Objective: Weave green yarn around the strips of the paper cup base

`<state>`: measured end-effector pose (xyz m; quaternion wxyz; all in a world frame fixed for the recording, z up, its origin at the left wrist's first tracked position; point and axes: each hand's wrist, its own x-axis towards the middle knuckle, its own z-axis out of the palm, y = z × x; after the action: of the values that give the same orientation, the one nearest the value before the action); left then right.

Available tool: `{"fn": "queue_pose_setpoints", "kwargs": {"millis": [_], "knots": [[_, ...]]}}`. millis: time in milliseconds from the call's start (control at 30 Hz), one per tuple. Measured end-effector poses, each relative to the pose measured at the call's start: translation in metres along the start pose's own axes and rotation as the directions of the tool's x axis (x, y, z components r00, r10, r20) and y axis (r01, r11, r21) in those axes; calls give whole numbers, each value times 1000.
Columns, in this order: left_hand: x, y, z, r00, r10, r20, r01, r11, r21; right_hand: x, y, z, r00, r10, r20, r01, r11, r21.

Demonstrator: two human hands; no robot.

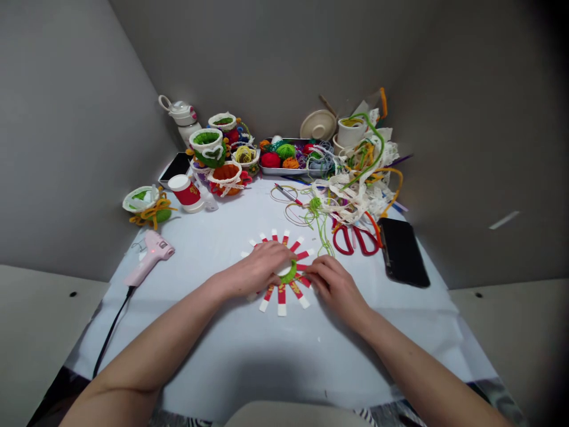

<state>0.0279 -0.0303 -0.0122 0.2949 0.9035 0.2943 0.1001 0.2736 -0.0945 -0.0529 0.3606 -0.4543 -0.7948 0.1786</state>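
A paper cup cut into strips (281,295) lies spread flat like a sun on the white table, its strips red with gold marks and white ends. Green yarn (291,274) runs around its round white middle. My left hand (264,264) lies over the left side of the cup, fingers curled at the middle and holding it; it hides several strips. At the right side, my right hand (331,281) has its fingertips pinched together at one red strip. Whether yarn is also between those fingertips, I cannot tell.
A pink glue gun (149,255) with a black cord lies left. Yarn-covered baskets (208,148) and a red-banded cup (186,193) stand behind. A tray of yarn balls (284,172), tangled lace (355,190), red scissors (355,240) and a phone (402,252) are farther right.
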Motion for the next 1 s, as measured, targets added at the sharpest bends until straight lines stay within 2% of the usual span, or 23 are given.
{"fn": "queue_pose_setpoints", "kwargs": {"millis": [100,300,467,633,800,1000], "knots": [[-1,-2,-4,999,21,41,-19,999,-35,-16,-8,-3,997,-67,28,68,997,-30],[0,3,-1,996,73,45,-69,994,-81,-44,-19,-3,995,-94,45,99,988,-122],[4,11,9,997,-70,23,69,997,43,-60,-25,-6,995,-94,39,99,983,-158],[7,9,15,996,-90,27,88,993,78,-71,-26,-8,994,-99,44,106,976,-190],[6,7,14,995,-92,33,90,994,70,-66,-22,-15,1000,1,16,3,978,-210],[6,8,14,996,-86,22,85,995,55,-28,-2,-18,991,119,53,-104,969,-223]]}}
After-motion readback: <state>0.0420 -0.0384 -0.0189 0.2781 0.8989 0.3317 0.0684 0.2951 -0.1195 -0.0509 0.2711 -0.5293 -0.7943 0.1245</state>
